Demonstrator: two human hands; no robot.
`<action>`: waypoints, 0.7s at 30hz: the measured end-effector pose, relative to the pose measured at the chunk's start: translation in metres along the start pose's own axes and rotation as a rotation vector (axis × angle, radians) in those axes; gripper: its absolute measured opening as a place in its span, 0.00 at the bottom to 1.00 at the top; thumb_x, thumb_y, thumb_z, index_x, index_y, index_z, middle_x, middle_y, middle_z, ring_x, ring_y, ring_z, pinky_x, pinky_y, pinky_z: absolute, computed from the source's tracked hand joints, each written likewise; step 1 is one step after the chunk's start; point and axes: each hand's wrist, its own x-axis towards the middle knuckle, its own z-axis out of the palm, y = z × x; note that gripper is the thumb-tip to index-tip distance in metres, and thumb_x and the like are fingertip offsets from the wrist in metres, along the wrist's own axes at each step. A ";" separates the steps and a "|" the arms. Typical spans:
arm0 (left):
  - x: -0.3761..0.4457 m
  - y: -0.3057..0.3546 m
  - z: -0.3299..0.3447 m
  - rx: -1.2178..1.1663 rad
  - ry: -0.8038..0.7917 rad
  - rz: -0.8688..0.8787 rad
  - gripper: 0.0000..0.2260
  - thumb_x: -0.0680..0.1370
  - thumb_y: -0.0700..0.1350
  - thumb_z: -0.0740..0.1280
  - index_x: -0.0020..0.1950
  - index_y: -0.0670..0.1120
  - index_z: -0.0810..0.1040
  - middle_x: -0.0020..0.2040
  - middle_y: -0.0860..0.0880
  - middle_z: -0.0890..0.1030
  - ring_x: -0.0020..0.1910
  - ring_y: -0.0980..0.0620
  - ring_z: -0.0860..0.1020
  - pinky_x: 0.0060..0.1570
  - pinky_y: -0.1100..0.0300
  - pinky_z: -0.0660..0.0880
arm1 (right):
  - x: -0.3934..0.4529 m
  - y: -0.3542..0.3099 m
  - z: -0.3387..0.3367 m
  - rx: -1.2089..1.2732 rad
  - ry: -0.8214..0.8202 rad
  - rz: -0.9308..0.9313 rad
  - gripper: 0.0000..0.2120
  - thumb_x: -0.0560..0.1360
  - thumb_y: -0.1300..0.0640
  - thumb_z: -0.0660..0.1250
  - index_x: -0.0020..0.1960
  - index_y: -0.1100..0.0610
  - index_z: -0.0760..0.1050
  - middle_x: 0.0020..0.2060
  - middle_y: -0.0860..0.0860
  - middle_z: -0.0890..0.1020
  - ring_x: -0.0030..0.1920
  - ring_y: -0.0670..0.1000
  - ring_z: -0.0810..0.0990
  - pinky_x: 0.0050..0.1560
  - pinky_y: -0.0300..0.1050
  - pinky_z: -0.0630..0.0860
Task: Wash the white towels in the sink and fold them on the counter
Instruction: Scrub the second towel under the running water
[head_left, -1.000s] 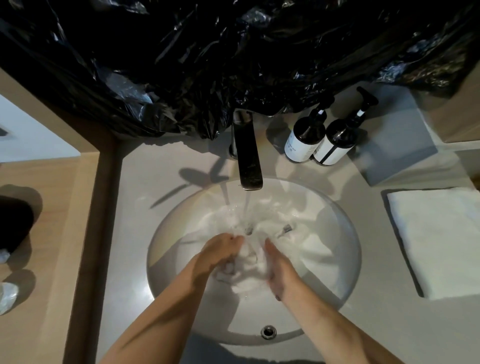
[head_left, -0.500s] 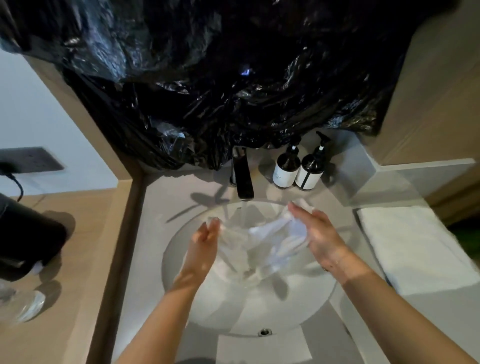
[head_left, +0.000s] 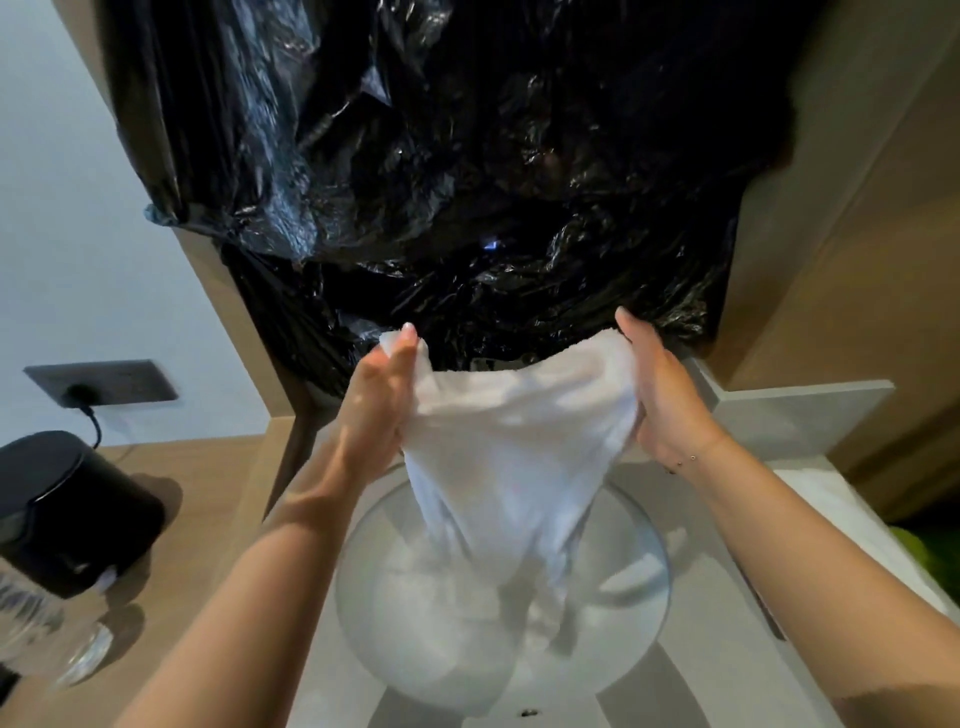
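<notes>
- A bathroom nook: a pale counter with a round sink set into it, wood panelling either side, and crinkled black plastic sheeting hung over the wall behind.
- The white towel hangs above the sink at the middle of the view, stretched by its top edge and tapering down, its lowest folds reaching into the bowl towards 6 o'clock.
- The left hand holds the towel's top corner at about 10 o'clock from the cloth's centre, fingers fairly straight, the corner caught against them; the thumb is hidden.
- The right hand takes the opposite corner at about 2 o'clock, fingers wrapped behind the edge.
- More white cloth or foam seems to lie in the bowl; blur prevents telling which.
- Judged from this, the washing of this towel looks near its end; wringing and folding on the counter are not yet done.
- At 3 o'clock, a folded white towel lies on the counter, so one may be finished.
- At 8 o'clock, a black appliance stands on the wooden side surface, below a wall socket at 9 o'clock.
</notes>
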 end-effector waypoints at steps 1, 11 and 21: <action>-0.002 -0.006 -0.003 -0.006 0.012 -0.048 0.20 0.82 0.56 0.60 0.38 0.42 0.71 0.31 0.44 0.70 0.30 0.48 0.71 0.35 0.57 0.71 | 0.002 0.005 -0.002 0.010 -0.009 0.037 0.21 0.79 0.42 0.60 0.51 0.60 0.78 0.45 0.59 0.83 0.43 0.55 0.84 0.42 0.43 0.77; -0.057 -0.140 -0.023 0.305 -0.092 -0.484 0.18 0.80 0.55 0.65 0.50 0.38 0.78 0.41 0.42 0.79 0.41 0.48 0.78 0.47 0.60 0.76 | 0.010 0.156 -0.031 -0.896 -0.164 0.336 0.19 0.73 0.46 0.71 0.32 0.58 0.74 0.33 0.53 0.81 0.37 0.52 0.80 0.41 0.42 0.74; -0.045 -0.250 -0.016 1.226 -0.364 -0.328 0.29 0.81 0.55 0.59 0.79 0.49 0.54 0.78 0.48 0.56 0.76 0.48 0.57 0.71 0.57 0.56 | 0.027 0.305 -0.048 -1.218 -0.151 -0.042 0.37 0.72 0.36 0.64 0.72 0.58 0.62 0.72 0.48 0.68 0.71 0.45 0.64 0.69 0.42 0.61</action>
